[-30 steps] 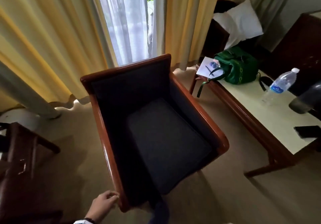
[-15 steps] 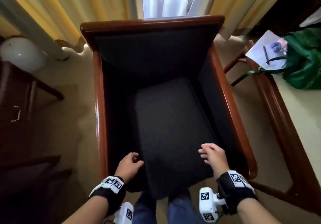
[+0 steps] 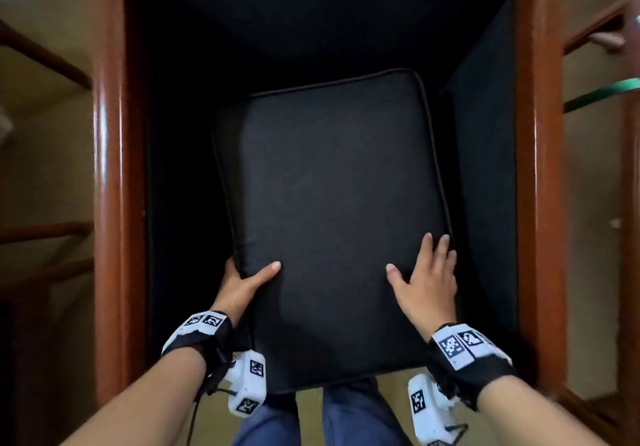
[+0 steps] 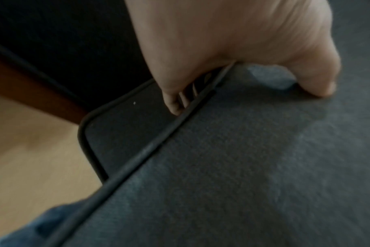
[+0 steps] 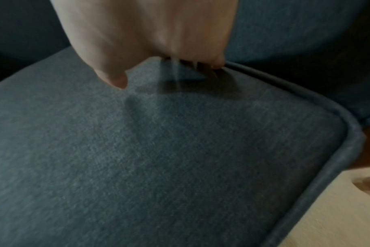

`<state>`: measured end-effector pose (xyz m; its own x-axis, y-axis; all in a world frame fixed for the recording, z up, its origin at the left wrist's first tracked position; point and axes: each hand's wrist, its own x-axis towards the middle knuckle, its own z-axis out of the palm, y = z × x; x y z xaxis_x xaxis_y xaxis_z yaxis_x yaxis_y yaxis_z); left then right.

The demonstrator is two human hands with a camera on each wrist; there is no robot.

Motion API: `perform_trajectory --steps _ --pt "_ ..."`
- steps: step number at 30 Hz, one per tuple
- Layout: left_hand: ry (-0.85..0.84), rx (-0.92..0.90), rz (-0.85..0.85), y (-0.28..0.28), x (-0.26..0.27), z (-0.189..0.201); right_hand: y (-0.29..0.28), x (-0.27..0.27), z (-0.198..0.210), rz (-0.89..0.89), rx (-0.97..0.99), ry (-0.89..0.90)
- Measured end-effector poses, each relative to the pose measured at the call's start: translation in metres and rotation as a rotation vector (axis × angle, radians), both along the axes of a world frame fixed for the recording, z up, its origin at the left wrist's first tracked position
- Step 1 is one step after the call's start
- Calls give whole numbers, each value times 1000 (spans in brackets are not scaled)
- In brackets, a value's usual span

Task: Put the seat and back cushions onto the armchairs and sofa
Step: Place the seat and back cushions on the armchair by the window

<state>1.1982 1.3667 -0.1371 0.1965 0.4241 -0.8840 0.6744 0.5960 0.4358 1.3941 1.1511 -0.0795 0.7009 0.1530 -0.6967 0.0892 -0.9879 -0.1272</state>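
Gripping cushion edge, armrests close

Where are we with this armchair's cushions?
Done: the seat cushion lies in the armchair, off-centre toward its right arm. In hand: left hand grips its left edge, right hand rests flat on top. Left: no back cushion visible; other seats out of view.

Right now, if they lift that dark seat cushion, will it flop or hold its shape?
The seat cushion probably holds its shape: its piped edges run straight. Its surface is soft, dimpling under the left hand thumb. The woven fabric likely resists slipping under the flat right hand.
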Motion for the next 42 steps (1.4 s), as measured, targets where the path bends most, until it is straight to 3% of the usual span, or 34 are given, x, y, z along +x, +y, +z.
perform_trajectory --steps 4,9,14,17,22,28,31,33,35,38,42 --pt "-61 -112 107 4 9 12 2 3 -5 -25 7 28" --pt "-162 -212 45 12 24 54 -4 25 -5 -100 27 75" --pt "-181 -9 -17 7 44 95 3 47 14 -272 55 201" --pt "-77 219 -216 16 63 127 9 54 36 -432 140 230" --pt "67 452 -665 12 114 224 20 49 83 -606 352 181" --pt "70 727 -1064 2 138 291 49 52 166 -720 733 29" --pt "18 833 -1296 -1 130 303 58 62 206 -577 765 -253" --pt "3 875 -1457 2 117 304 62 66 226 -370 713 -442" --pt "-10 928 -1546 5 103 301 65 65 229 -137 556 -513" --pt "-4 943 -1519 5 95 296 64 56 215 127 346 -500" --pt "1 909 -1405 4 81 287 66 61 213 158 276 -448"
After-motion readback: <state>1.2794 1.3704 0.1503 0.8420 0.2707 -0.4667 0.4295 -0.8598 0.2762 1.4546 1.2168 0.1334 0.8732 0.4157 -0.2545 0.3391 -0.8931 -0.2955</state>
